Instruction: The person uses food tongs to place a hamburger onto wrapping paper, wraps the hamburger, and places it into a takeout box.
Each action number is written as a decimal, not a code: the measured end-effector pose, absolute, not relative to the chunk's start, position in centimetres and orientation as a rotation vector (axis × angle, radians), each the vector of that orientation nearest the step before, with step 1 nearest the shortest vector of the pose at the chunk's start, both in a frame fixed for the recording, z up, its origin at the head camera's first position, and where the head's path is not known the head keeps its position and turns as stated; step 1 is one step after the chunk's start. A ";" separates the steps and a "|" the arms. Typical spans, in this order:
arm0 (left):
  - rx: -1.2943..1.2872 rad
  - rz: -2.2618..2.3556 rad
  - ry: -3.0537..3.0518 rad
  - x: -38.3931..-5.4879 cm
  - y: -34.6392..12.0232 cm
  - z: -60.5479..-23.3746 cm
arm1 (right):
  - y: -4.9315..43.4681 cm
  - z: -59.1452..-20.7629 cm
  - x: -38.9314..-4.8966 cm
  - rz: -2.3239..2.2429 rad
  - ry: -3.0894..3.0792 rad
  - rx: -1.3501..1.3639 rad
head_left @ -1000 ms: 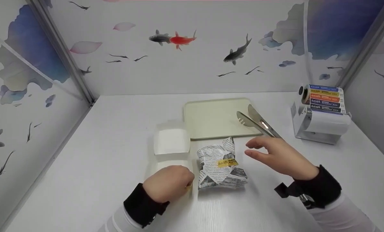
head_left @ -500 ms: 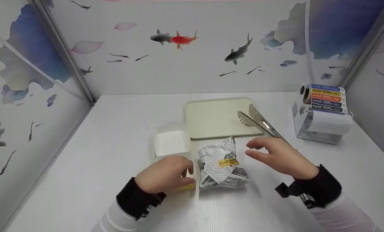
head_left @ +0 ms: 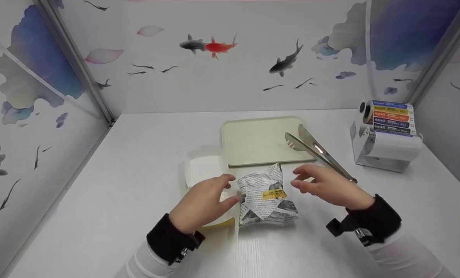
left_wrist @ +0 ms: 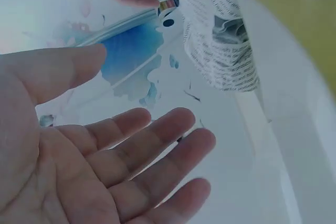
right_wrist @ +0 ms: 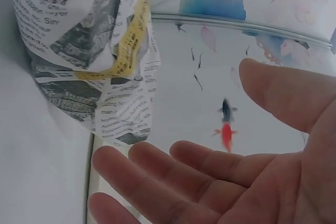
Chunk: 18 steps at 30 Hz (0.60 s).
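A package wrapped in newsprint paper [head_left: 266, 208], with a yellow label [head_left: 274, 194] on it, lies on the white table between my two hands. My left hand [head_left: 205, 200] hovers over an opened white box [head_left: 205, 170], fingers spread and holding nothing; it hides part of the box. A yellow edge shows at the box's near side. To the right of the package, my right hand [head_left: 326, 187] is held with relaxed fingers, also holding nothing. In the right wrist view, the fingertips [right_wrist: 107, 161] are close to the newsprint package [right_wrist: 86, 51].
A pale green tray [head_left: 257, 143] lies behind the package. Metal tongs [head_left: 317, 148] rest across its right edge, handle end toward my right hand. At the back right stands a white label dispenser [head_left: 388, 146] with rolls of coloured labels.
My left hand has let go of the box's near edge, lifted and opened its fingers, moving forward toward the package. My right hand has shifted only slightly.
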State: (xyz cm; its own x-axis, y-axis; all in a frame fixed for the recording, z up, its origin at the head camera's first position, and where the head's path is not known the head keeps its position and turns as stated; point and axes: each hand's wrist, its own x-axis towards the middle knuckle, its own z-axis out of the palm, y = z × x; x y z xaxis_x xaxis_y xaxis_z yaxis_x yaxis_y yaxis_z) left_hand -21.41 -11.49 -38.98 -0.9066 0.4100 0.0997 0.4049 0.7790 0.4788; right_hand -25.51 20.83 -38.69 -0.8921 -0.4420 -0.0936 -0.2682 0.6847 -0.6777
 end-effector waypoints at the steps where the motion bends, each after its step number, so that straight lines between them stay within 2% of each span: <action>1: 0.695 0.754 2.958 -21.4 -11.3 -39.3 | 20.7 -39.0 -25.6 -1.017 2.624 -0.563; 18: 0.849 0.356 2.952 -20.9 -8.6 -42.0 | 18.8 -42.1 -26.1 -1.059 2.437 -0.569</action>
